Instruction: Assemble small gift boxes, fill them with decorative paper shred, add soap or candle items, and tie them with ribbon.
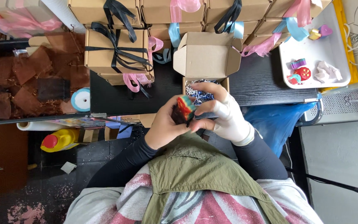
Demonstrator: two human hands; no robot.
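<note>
While both hands grip it, block shows rainbow stripes

The open box is plain matt brown cardboard, and white and blue paper shreds fill it. The stacked boxes at the far left are the same cardboard, tied with glossy satin ribbon. The bench is dark with a wood grain, matt. The right hand wears a smooth, pale, thin glove. The block in the fingers looks waxy and multicoloured. The tray is smooth white plastic. The pouches are sheer brown cloth.
</note>
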